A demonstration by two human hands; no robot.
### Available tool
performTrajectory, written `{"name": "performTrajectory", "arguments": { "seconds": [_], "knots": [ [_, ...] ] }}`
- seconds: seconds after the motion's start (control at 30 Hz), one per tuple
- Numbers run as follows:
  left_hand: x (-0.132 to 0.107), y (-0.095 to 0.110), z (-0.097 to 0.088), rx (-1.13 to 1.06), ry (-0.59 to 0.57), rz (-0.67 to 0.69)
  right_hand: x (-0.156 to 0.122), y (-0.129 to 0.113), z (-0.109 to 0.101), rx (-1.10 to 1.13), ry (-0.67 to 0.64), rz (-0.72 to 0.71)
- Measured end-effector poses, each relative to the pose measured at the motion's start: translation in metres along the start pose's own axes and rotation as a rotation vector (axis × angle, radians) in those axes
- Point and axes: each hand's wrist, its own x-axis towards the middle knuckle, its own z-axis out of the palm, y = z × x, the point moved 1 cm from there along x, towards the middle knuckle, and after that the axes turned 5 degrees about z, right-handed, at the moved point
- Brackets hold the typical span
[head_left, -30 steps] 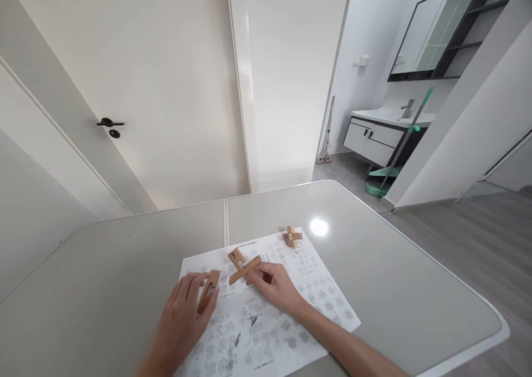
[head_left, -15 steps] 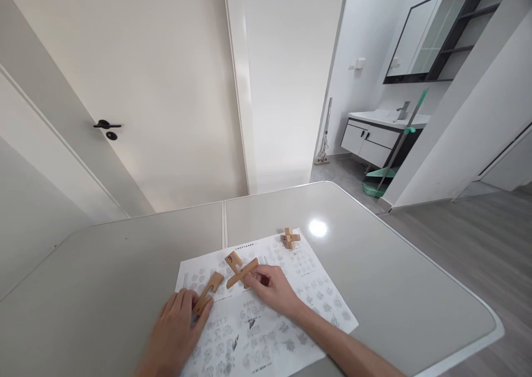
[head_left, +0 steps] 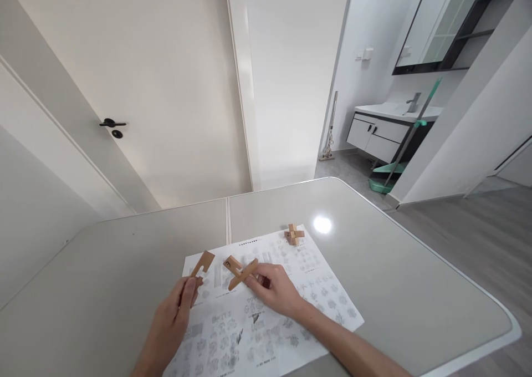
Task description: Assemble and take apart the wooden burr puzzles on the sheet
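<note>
My left hand (head_left: 174, 316) pinches the near end of a notched wooden puzzle piece (head_left: 203, 263) and holds it tilted above the printed instruction sheet (head_left: 291, 294). My right hand (head_left: 274, 289) grips two wooden pieces joined into a cross (head_left: 240, 270), which rests on the sheet just right of the lifted piece. A small assembled wooden burr puzzle (head_left: 294, 234) sits alone at the sheet's far right corner, out of reach of both hands.
The sheet lies on a grey table (head_left: 394, 277) with a seam down its middle and a rounded right edge. Beyond it are a white door with a black handle (head_left: 111, 124), and a bathroom with a vanity (head_left: 386, 130) and a green broom and dustpan (head_left: 384, 174).
My left hand has lifted the notched piece off the sheet and carried it forward, closer to the cross. My right hand stays on the cross, which has shifted slightly.
</note>
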Motion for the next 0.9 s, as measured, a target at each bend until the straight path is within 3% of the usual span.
{"name": "performTrajectory", "arguments": {
  "seconds": [0.13,0.37,0.63,0.9],
  "knots": [
    [-0.005,0.017,0.008,-0.211,-0.002,-0.013,-0.002,-0.001,0.003,-0.108,0.01,-0.129],
    [-0.021,0.05,0.034,-0.358,-0.207,0.001,-0.009,0.001,0.009,-0.314,0.038,-0.291],
    [-0.023,0.052,0.048,-0.286,-0.338,-0.005,-0.008,0.002,0.01,-0.505,0.103,-0.366],
    [-0.028,0.061,0.05,-0.259,-0.385,-0.032,-0.008,0.002,0.011,-0.425,0.138,-0.385]
  ]
}}
